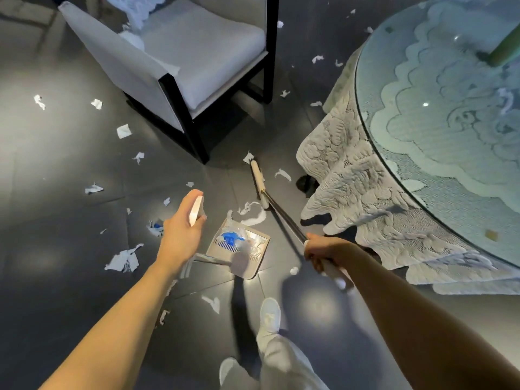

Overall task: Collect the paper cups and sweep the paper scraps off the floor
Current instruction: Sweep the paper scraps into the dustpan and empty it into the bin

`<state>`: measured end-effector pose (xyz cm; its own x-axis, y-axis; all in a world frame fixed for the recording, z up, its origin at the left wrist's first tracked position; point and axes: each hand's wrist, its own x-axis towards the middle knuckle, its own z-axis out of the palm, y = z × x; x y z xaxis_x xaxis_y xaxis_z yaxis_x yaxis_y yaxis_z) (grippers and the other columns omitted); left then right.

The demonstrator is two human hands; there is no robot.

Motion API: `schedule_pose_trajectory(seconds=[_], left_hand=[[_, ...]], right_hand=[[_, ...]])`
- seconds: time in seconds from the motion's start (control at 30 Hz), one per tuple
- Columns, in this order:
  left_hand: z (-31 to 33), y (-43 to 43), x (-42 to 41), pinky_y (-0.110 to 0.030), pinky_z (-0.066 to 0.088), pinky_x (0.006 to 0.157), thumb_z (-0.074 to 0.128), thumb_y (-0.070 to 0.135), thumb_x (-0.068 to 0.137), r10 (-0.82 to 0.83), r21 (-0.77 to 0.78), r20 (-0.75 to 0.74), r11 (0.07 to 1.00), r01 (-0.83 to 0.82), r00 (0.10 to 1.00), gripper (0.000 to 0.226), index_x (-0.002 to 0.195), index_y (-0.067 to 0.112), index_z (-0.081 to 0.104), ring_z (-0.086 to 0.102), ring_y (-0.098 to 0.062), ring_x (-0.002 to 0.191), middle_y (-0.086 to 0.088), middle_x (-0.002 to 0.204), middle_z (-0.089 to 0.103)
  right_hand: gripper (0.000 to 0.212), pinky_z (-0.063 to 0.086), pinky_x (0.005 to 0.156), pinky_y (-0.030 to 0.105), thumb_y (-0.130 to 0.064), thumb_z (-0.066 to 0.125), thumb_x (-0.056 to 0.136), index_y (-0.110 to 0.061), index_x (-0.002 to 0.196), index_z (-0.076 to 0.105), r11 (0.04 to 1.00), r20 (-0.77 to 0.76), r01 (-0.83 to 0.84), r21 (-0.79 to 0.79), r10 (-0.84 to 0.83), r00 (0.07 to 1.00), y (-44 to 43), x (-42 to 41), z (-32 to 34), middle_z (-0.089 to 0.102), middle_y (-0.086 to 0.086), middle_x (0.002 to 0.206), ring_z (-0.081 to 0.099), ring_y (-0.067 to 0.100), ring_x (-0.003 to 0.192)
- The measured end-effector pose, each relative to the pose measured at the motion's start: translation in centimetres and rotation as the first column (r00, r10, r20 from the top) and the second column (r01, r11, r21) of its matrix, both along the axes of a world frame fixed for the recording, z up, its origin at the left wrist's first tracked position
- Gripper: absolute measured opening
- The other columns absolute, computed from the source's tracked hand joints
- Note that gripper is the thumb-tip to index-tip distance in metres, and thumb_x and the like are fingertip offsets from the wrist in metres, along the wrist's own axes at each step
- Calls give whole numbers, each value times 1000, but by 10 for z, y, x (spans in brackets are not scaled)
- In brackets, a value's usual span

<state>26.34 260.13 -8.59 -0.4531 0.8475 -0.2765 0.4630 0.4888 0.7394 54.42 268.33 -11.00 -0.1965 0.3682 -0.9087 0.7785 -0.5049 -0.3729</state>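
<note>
White paper scraps (pixel 123 130) lie strewn over the dark tiled floor (pixel 56 170), most of them to the left of and beyond the dustpan (pixel 261 240), with a few more behind it, nearer the person's feet. The dustpan sits flat on the floor between the person's two arms. It holds a crumpled blue-and-white wad (pixel 232 237); whether that is a paper cup cannot be told. A curled strip of paper (pixel 253 215) lies just past the dustpan's far edge.

The left hand (pixel 183 235), above and to the left of the dustpan, has its fingers wrapped round a white grip (pixel 196 211); the rod below it is blurred. The right hand (pixel 323 251), to the right of the dustpan, is closed round the handle of the broom (pixel 259 184), whose pale head rests on the floor just beyond the dustpan.

Farther off beyond the dustpan stands a grey cushioned chair (pixel 197 52) with a black frame. To the right of the dustpan is a round glass-topped table (pixel 450 108) draped with a lace cloth (pixel 351 178). A white shoe (pixel 270 313) stands just behind the dustpan.
</note>
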Motion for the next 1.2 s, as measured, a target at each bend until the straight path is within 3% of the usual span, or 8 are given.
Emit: schedule_pose_trajectory(seconds=[0.1,0.23,0.47,0.57,0.7,0.9,1.07,1.2], left_hand=[[-2,13,-11,-42,53,72,53,13,94,-5,13,2,1000,5,1000,48,111,58,46,57,-25,70,7,92,61],[-3,22,-17,-38,55,73,53,14,94,-56,43,-3,997,56,998,46,117,53,45,60,-29,82,-7,112,57],[-2,-14,-26,-52,55,75,50,18,95,-121,54,30,991,119,992,45,113,58,42,56,-45,94,-10,105,55],[1,-54,-34,-58,53,76,49,20,95,-163,62,31,985,161,986,45,113,61,41,56,-45,95,-5,108,53],[7,-117,-49,-54,54,78,50,21,95,-207,88,41,975,203,977,48,115,63,39,56,-41,99,-1,114,54],[21,-192,-74,-57,53,78,51,16,93,-264,141,26,956,258,964,49,116,58,42,61,-40,91,-4,106,62],[22,-244,-87,-46,56,76,52,13,93,-253,196,12,949,246,967,47,118,52,43,60,-31,84,-2,102,60],[18,-292,-98,-28,51,56,55,12,93,-249,254,-35,934,250,968,49,113,56,43,56,-12,61,1,96,60]], right_hand=[[7,37,41,23,-3,47,90,-10,92,44,990,92,-143,-1,143,985,-2,-4,-4,48,8,53,44,16,40],[52,41,40,21,-1,52,90,-19,137,37,966,125,-255,-33,257,958,-24,-1,-1,53,9,66,47,12,44],[63,40,40,22,5,44,83,-23,138,32,937,120,-336,-93,346,931,-109,0,22,50,8,61,45,11,41],[39,39,38,20,3,43,81,-18,114,43,969,134,-234,-84,244,960,-162,0,36,47,5,55,44,13,42],[69,38,38,19,1,46,74,-49,120,43,992,53,71,-101,-66,996,-238,3,47,49,-1,50,42,12,36],[76,35,37,18,7,43,78,-53,125,39,957,44,275,-90,-272,961,-332,-7,59,47,-2,46,36,13,36],[81,38,37,21,9,45,84,-46,141,29,949,53,310,-60,-307,950,-386,-12,70,48,2,49,38,13,38],[82,39,37,22,10,46,86,-41,146,25,955,36,296,-35,-294,955,-431,-18,78,46,6,56,39,13,38]])
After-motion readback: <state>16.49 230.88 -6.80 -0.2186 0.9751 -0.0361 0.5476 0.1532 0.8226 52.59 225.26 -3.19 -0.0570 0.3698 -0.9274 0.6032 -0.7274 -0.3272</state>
